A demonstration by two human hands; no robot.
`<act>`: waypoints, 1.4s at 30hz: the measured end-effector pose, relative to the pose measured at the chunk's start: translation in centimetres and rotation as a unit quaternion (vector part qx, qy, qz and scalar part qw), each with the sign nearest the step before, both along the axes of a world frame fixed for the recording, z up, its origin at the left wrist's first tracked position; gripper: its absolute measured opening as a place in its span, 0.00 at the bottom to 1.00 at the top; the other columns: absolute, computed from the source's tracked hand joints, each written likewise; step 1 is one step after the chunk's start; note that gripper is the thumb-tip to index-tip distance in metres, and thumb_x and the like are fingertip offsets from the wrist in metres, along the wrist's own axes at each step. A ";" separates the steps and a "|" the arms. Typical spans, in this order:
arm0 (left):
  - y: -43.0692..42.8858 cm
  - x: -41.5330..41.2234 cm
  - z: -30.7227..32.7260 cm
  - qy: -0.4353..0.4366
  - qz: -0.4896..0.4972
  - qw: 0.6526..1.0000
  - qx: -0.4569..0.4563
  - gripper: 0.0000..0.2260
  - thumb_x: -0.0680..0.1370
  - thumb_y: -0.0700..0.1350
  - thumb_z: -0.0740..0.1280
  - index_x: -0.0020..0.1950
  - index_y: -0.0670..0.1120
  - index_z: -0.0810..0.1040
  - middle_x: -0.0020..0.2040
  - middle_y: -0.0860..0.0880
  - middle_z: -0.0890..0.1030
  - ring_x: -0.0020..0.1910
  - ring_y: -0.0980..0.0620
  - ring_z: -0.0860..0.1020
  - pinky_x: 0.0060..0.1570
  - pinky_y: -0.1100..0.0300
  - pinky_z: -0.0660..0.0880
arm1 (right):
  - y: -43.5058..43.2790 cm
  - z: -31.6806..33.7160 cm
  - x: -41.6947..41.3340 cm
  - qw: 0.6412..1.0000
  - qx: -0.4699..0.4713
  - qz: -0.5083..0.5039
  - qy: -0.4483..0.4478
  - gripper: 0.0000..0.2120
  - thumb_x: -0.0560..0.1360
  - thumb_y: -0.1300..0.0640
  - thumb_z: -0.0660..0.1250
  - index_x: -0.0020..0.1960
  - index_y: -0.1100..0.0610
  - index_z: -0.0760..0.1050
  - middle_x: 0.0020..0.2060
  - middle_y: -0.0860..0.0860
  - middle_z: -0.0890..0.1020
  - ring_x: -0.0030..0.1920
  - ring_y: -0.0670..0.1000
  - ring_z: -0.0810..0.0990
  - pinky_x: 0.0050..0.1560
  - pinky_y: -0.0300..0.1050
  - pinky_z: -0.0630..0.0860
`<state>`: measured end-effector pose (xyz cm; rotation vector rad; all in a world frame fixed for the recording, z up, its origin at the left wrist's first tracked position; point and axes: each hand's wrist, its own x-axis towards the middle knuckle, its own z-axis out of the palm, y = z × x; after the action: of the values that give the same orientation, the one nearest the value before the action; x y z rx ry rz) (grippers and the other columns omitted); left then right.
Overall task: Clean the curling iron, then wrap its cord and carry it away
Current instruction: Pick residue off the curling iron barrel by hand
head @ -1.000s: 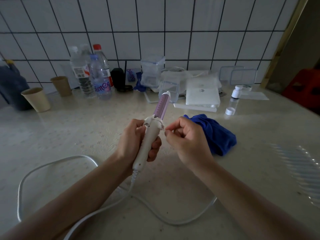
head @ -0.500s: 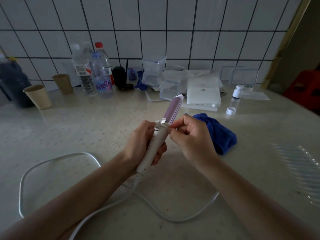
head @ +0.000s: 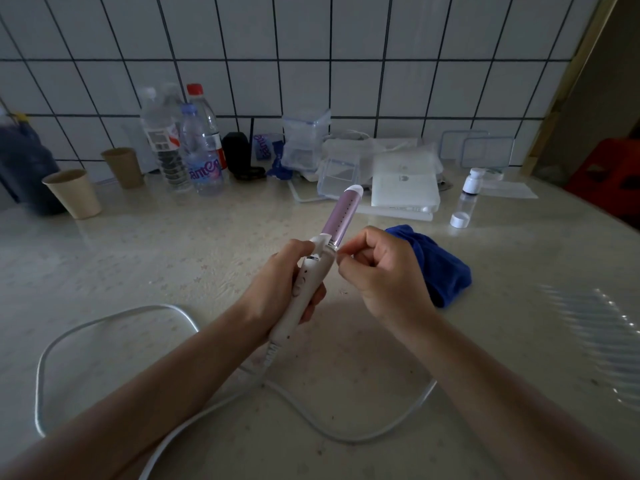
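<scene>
Head cam: left hand (head: pixel 277 289) wrapped round curling iron (head: pixel 313 271) handle, held above table (head: pixel 156 258). Right hand (head: pixel 381 271) fingertips pinched together at its collar, blue cloth (head: pixel 440 268) just behind. Cord (head: pixel 114 320) loops below w/ slack.

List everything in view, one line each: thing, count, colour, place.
curling iron: 1, white handle, pink barrel, held upright at centre
cord: 1, white, looped on table
cloth: 1, blue, behind right hand
paper cups: 2, tan, back left
plastic bottles: 3, clear, by wall
small bottle: 1, clear, white cap, back right
white box: 1, back centre
table: 1, pale
left hand: grips handle
right hand: pinched at the barrel's base
</scene>
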<state>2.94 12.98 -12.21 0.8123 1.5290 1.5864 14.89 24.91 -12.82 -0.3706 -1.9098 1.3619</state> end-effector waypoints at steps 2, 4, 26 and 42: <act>0.0 0.0 0.0 0.008 -0.002 1.000 -0.002 0.20 0.75 0.59 0.59 0.39 0.43 0.76 0.30 0.41 0.75 0.24 0.48 0.69 0.22 0.60 0.68 | 0.0 0.1 0.2 1.000 -0.002 -0.004 0.002 0.03 0.72 0.54 0.72 0.40 0.52 0.79 0.25 0.57 0.75 0.27 0.49 0.70 0.28 0.43 0.70; 0.0 0.0 0.1 0.007 -0.001 1.000 0.002 0.20 0.76 0.58 0.57 0.38 0.44 0.77 0.30 0.41 0.74 0.24 0.48 0.69 0.22 0.60 0.68 | -0.4 -0.2 0.2 1.000 -0.010 0.024 -0.010 0.05 0.72 0.53 0.73 0.40 0.52 0.78 0.24 0.52 0.73 0.27 0.48 0.69 0.29 0.45 0.68; 0.2 -0.1 -0.1 0.022 0.054 0.997 0.051 0.16 0.69 0.56 0.73 0.47 0.45 0.82 0.30 0.41 0.79 0.23 0.45 0.76 0.22 0.58 0.72 | -1.5 -0.4 0.2 0.995 0.002 0.081 -0.052 0.03 0.71 0.58 0.72 0.40 0.56 0.79 0.25 0.56 0.72 0.27 0.51 0.66 0.32 0.50 0.65; 0.2 -0.2 -0.1 0.012 0.061 0.998 0.011 0.21 0.70 0.58 0.68 0.49 0.40 0.81 0.31 0.42 0.80 0.24 0.48 0.77 0.23 0.59 0.72 | -1.3 -0.6 0.1 0.995 -0.001 0.086 -0.060 0.04 0.72 0.59 0.73 0.39 0.54 0.79 0.23 0.52 0.73 0.25 0.46 0.66 0.28 0.41 0.65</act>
<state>2.70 13.13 -12.29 0.7648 1.6081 1.6904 15.03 23.58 -13.42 -0.3013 -2.0799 1.4808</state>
